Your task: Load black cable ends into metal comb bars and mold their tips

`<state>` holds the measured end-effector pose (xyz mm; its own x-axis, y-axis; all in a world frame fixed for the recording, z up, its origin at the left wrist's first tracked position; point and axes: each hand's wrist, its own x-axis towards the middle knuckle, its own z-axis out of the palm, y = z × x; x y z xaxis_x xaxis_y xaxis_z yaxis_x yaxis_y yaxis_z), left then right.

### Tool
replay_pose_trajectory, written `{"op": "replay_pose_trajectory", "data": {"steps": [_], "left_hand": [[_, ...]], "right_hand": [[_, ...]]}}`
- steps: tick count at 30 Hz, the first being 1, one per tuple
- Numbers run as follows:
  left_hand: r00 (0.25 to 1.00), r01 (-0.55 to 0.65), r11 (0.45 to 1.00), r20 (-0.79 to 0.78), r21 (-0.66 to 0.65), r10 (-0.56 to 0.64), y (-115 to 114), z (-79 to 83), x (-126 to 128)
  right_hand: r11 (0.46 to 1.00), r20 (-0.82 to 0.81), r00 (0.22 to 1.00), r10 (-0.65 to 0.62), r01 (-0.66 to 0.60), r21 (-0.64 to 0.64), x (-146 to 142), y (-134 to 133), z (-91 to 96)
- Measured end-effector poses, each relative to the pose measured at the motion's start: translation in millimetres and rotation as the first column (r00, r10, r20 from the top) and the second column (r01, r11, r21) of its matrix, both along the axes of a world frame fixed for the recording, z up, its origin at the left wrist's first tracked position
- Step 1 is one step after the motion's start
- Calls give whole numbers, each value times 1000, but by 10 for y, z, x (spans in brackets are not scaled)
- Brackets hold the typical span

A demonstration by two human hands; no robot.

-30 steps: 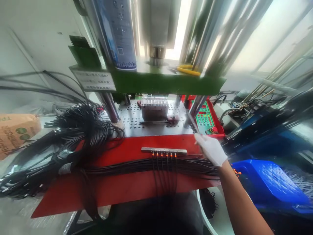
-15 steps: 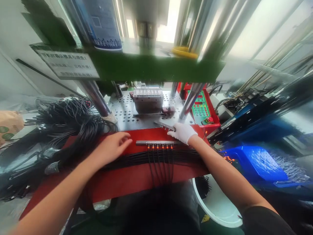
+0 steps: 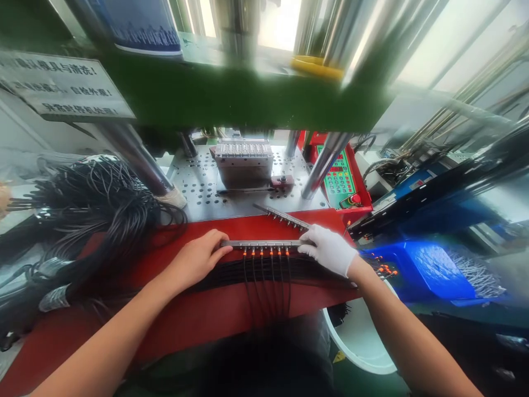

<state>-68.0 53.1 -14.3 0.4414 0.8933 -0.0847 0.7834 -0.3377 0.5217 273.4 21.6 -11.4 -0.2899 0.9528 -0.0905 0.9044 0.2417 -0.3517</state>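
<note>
A metal bar fixture (image 3: 264,243) lies level over the red work surface, with several black cables (image 3: 264,275) with orange tips hanging from its near side. My bare left hand (image 3: 204,252) pinches its left end between thumb and fingers. At the right end my right hand (image 3: 328,249), in a white glove, grips the same bar. A second metal bar (image 3: 283,215) with small pins lies slanted just behind, its right end close to the gloved fingers. More black cables run sideways beneath the held bar.
Behind stands a press with a metal mold block (image 3: 244,165) on a perforated plate (image 3: 194,187) between steel columns. A control panel (image 3: 341,176) is at right. A large cable bundle (image 3: 119,193) lies left; a blue bin (image 3: 430,270) and white bucket (image 3: 367,342) stand right.
My right hand has let go of the slanted bar and moved onto the right end of the cable-holding bar. My left hand has come right and closed on its left end.
</note>
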Motion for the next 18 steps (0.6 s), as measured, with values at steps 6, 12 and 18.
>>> {"op": "replay_pose_trajectory", "data": {"steps": [6, 12, 18], "left_hand": [[885, -91, 922, 395, -376, 248, 145, 169, -15], [536, -161, 873, 702, -461, 469, 881, 451, 13], [505, -326, 900, 752, -288, 423, 1976, 581, 4]], "right_hand": [[999, -157, 987, -39, 38, -8, -79, 107, 137], [943, -613, 727, -310, 154, -295, -348, 802, 548], [935, -803, 484, -349, 234, -265, -631, 1855, 741]]}}
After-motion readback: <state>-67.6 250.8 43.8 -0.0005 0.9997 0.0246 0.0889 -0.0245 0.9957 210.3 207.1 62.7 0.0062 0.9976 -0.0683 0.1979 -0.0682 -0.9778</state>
